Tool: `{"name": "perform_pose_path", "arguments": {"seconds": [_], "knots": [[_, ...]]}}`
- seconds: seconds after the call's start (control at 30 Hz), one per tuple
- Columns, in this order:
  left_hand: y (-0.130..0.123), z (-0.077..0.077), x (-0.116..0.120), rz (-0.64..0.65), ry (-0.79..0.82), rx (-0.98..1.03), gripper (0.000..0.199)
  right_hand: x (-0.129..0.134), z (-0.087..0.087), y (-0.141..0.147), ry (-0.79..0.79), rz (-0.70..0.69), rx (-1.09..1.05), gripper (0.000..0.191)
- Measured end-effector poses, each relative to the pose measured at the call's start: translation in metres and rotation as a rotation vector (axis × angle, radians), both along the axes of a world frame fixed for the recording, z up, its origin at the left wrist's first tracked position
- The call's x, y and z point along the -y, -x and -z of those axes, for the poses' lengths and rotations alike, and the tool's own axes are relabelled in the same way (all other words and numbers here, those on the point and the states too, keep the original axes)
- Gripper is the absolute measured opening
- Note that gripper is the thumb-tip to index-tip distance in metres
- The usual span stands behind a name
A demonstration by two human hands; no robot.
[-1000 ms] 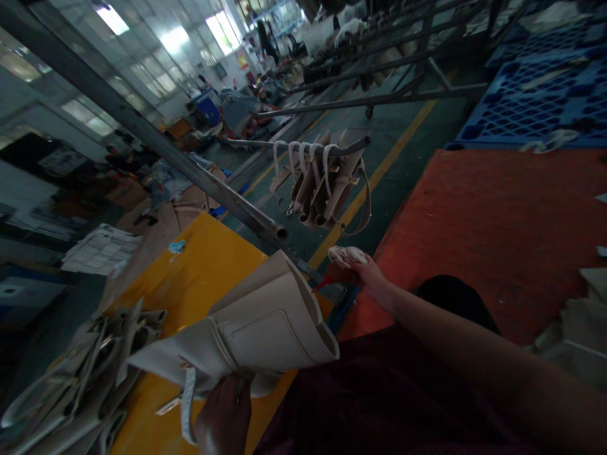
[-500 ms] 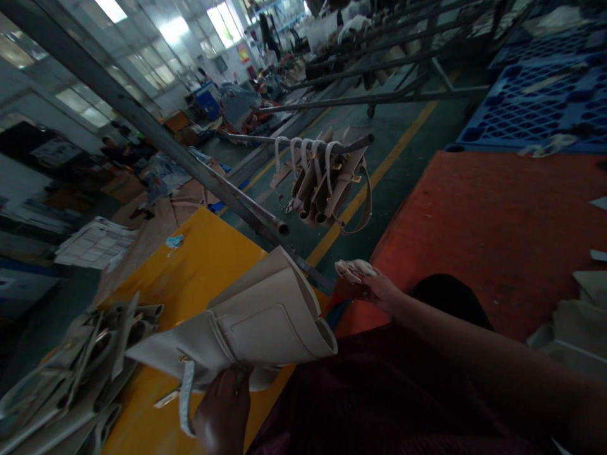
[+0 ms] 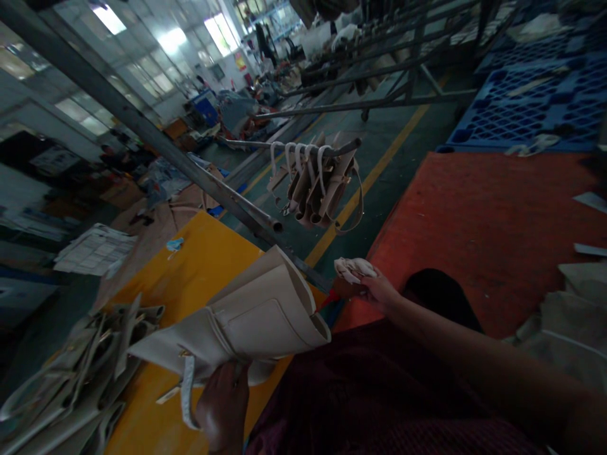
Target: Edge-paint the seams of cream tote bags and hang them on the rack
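Observation:
A beige leather bag (image 3: 256,319), with a stitched pocket outline and a strap band round it, lies tilted over the yellow table, its open end facing right. My left hand (image 3: 222,398) is closed on its lower edge, beside a pale strap (image 3: 188,388) that hangs in a loop. At the bag's open rim, my right hand (image 3: 379,292) is closed round a crumpled off-white cloth (image 3: 355,268). From under that hand a red pointed tool (image 3: 328,299) reaches to the rim; its tip seems to touch the edge. The fingers' exact hold on the tool is hidden.
More beige bags (image 3: 80,373) are piled on the left of the yellow table (image 3: 203,259). Several bags (image 3: 317,183) hang by straps from a metal bar ahead. A metal pole (image 3: 142,126) slants above the table. An orange-red surface (image 3: 474,215) and blue pallets (image 3: 545,95) lie right.
The view has shifted slightly. The bag's open end and the red tool sit a little further left in view; both hands keep their hold.

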State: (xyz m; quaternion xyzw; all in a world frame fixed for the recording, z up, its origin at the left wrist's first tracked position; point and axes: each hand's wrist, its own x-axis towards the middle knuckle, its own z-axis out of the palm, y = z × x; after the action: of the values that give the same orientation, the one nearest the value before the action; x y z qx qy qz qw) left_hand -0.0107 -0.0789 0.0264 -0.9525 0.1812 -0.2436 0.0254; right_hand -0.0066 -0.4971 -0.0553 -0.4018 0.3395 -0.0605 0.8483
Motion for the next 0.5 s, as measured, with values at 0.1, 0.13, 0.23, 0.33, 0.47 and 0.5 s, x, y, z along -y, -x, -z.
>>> {"name": "perform_pose_path", "arguments": {"seconds": [0.1,0.13,0.23,0.33,0.47,0.5], "knots": [[0.000,0.001,-0.002,-0.034,-0.027,-0.013,0.040,0.002,-0.005,0.006,-0.071,0.048,-0.036,0.064],[0.000,0.001,-0.003,-0.034,-0.036,-0.012,0.041,0.002,-0.007,0.007,-0.079,0.055,-0.041,0.065],[-0.001,0.002,-0.005,0.003,-0.033,0.003,0.040,0.000,-0.009,0.008,-0.098,0.066,-0.050,0.066],[-0.002,0.004,-0.007,0.026,-0.035,0.022,0.032,-0.006,-0.009,0.007,-0.108,0.070,-0.057,0.066],[-0.003,0.008,-0.011,0.006,-0.034,0.005,0.026,-0.015,-0.005,0.006,-0.093,0.095,-0.078,0.067],[-0.003,0.009,-0.012,-0.005,-0.023,-0.009,0.025,-0.017,-0.003,0.005,-0.078,0.103,-0.075,0.067]]}}
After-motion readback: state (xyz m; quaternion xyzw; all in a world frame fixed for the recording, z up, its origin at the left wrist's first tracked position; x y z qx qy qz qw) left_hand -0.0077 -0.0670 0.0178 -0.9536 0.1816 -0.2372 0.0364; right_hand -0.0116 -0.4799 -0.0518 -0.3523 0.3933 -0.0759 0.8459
